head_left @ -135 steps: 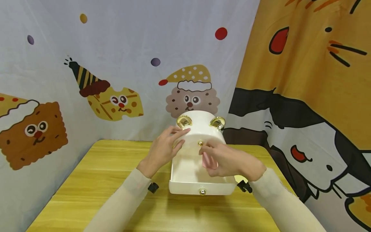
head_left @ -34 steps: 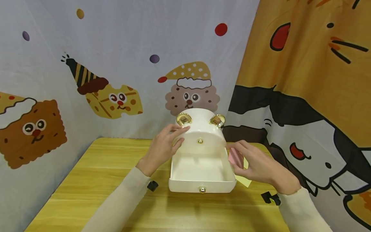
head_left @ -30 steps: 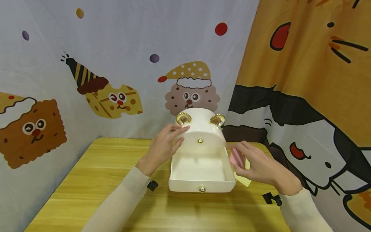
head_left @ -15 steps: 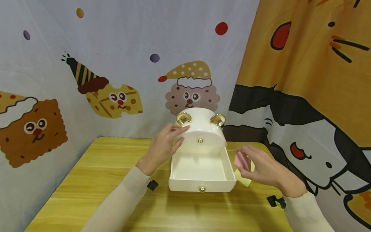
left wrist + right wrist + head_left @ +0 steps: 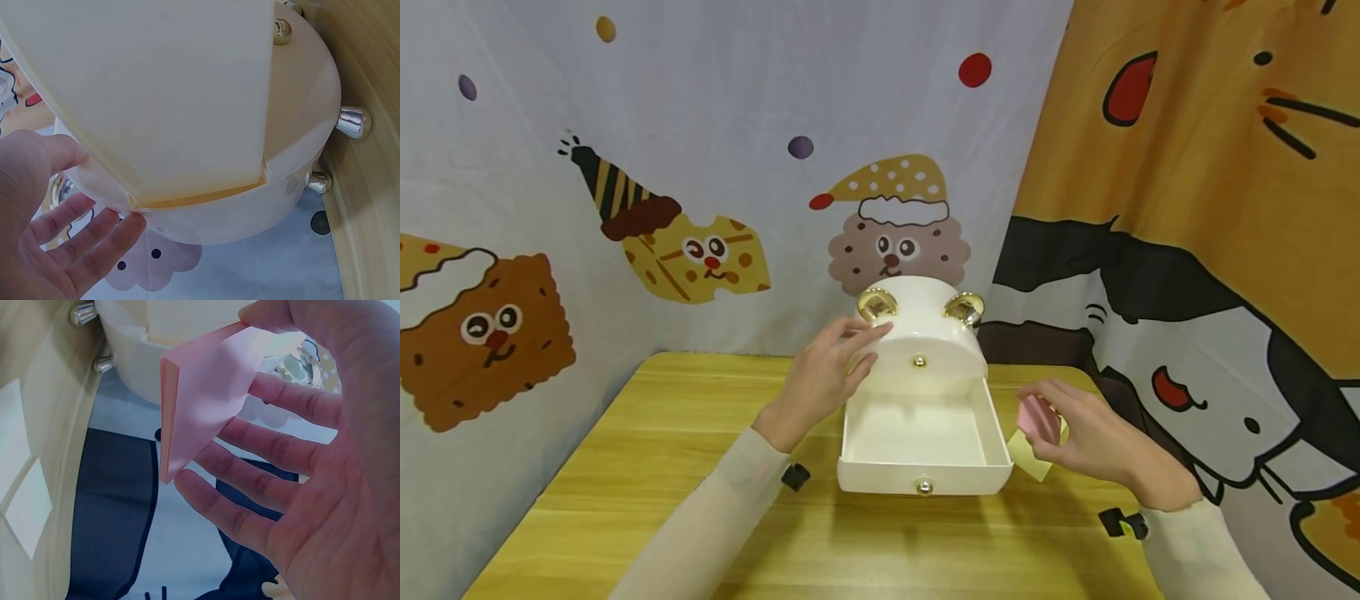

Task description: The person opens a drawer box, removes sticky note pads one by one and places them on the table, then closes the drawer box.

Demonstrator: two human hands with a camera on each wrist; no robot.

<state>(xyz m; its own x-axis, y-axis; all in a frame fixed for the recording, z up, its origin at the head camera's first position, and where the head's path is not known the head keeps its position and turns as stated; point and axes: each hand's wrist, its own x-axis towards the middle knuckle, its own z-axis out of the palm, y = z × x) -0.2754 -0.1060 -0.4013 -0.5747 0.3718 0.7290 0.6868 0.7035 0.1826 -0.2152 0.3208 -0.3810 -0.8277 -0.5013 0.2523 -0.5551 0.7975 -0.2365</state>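
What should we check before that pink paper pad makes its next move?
1. Pink pad in the right hand: ok, pinched.
2. Pink pad set down: not ok, it's held up in the air.
3. Drawer open: ok, pulled out.
4. Pink pad clear of the drawer: ok, off to its right.
5. Left hand touching the white box: ok.
6. Left hand pressing firmly: cannot tell.

Shows plain pink on pad (image 5: 1034,419) between fingers (image 5: 275,442) of right hand (image 5: 1097,433); pale yellow on sheets (image 5: 1032,460) below those fingers. Shows white on cabinet (image 5: 925,323) at fingertips (image 5: 134,227) of left hand (image 5: 826,372), gold on its knobs (image 5: 924,487). Shows yellow wood grain on tabletop (image 5: 640,442) beneath fingers; red, purple and yellow dots (image 5: 975,70) on backdrop (image 5: 880,92) beyond.
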